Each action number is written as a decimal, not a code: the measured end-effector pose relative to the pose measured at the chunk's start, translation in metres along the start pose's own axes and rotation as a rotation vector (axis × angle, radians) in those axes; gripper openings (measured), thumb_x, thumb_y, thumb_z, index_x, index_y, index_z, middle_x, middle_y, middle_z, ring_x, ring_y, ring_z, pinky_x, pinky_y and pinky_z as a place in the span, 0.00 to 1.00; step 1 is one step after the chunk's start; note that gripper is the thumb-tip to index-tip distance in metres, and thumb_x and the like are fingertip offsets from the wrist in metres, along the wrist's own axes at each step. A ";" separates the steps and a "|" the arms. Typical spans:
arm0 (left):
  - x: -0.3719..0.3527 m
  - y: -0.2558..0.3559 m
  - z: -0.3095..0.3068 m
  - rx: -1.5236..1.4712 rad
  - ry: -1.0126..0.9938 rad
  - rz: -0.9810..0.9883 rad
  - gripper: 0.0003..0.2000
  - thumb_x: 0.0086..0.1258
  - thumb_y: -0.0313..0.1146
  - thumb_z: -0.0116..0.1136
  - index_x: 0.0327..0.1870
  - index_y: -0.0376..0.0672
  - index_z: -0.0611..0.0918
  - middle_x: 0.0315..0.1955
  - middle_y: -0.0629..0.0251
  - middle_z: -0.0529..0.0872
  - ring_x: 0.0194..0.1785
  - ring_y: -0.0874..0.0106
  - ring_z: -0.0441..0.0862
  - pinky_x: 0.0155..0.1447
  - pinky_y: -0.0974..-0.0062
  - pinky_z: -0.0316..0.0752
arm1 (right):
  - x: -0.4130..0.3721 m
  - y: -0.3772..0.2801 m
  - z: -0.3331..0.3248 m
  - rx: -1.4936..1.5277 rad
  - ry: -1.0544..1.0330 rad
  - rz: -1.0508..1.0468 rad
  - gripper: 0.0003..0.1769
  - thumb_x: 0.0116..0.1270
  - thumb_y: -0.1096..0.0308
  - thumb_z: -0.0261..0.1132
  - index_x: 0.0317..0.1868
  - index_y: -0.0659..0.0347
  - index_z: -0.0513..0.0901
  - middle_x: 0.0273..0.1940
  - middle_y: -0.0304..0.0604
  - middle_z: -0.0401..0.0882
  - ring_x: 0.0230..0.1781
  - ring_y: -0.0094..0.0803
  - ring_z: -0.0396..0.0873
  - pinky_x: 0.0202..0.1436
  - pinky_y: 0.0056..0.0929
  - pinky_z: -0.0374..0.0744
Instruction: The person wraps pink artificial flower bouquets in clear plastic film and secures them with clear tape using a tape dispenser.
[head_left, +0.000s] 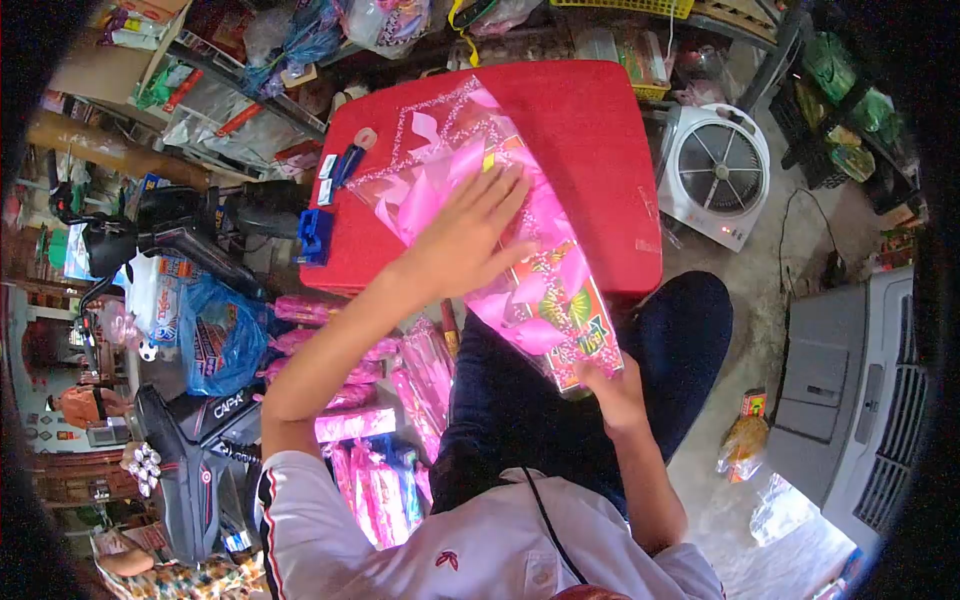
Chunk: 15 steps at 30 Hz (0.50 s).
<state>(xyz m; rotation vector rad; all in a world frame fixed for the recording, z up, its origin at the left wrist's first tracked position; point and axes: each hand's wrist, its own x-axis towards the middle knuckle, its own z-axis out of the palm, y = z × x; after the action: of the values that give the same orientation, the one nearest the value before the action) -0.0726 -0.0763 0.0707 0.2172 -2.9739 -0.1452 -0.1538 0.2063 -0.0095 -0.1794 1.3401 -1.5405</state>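
Observation:
A long clear plastic gift wrap printed with pink ribbons (430,140) lies slantwise across the red table (600,130) and over my lap. Colourful snack packets (572,310) show through its narrower lower half. My left hand (465,235) rests on the upper middle of the package, fingers spread and nothing gripped. At the narrow lower end, my right hand (612,390) is closed around the package's bottom corner. A dark blue stapler (348,165), small white boxes (326,180) and a blue tape dispenser (315,237) sit along the table's left edge.
A white box fan (715,165) stands right of the table. Several pink wrapped packages (375,490) are piled on the left beside my leg, near a motorbike (190,470) and a blue plastic bag (225,335). Loaded shelves (240,90) line the back.

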 end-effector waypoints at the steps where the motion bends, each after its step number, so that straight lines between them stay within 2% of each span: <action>1: 0.001 0.001 0.007 -0.015 0.016 0.007 0.40 0.73 0.55 0.53 0.77 0.35 0.58 0.75 0.41 0.60 0.78 0.46 0.56 0.81 0.54 0.49 | 0.000 0.001 0.000 -0.003 -0.002 -0.008 0.20 0.64 0.70 0.69 0.54 0.68 0.81 0.47 0.42 0.85 0.45 0.26 0.82 0.54 0.28 0.77; 3: 0.006 0.005 0.016 -0.042 0.050 0.015 0.43 0.73 0.57 0.52 0.78 0.32 0.55 0.76 0.41 0.59 0.80 0.46 0.52 0.82 0.54 0.45 | 0.002 0.002 -0.002 -0.012 -0.010 -0.025 0.19 0.64 0.72 0.70 0.54 0.69 0.81 0.47 0.42 0.86 0.44 0.24 0.82 0.52 0.26 0.79; 10: 0.054 0.019 0.025 -0.120 0.009 0.218 0.41 0.73 0.56 0.52 0.76 0.32 0.58 0.74 0.41 0.61 0.79 0.46 0.54 0.82 0.53 0.47 | 0.001 0.005 0.002 -0.014 0.000 0.018 0.20 0.64 0.70 0.67 0.55 0.69 0.80 0.47 0.42 0.85 0.46 0.27 0.82 0.54 0.30 0.77; 13: 0.067 0.035 0.018 -0.224 0.131 0.249 0.39 0.73 0.55 0.52 0.74 0.32 0.63 0.73 0.41 0.64 0.78 0.46 0.56 0.81 0.53 0.50 | 0.003 0.010 0.000 0.036 -0.004 0.065 0.21 0.64 0.71 0.67 0.57 0.69 0.78 0.49 0.43 0.84 0.48 0.29 0.82 0.56 0.31 0.77; 15: 0.051 0.046 -0.012 -0.325 0.294 0.187 0.34 0.74 0.53 0.51 0.69 0.31 0.70 0.66 0.41 0.72 0.72 0.47 0.67 0.76 0.54 0.59 | 0.003 0.013 -0.001 0.121 -0.022 0.072 0.23 0.65 0.71 0.67 0.59 0.69 0.77 0.51 0.44 0.84 0.50 0.30 0.82 0.57 0.32 0.77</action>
<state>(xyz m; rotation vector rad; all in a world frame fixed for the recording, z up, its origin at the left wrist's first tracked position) -0.1265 -0.0397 0.0952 -0.0736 -2.6113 -0.5186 -0.1477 0.2070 -0.0215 -0.0715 1.2198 -1.5496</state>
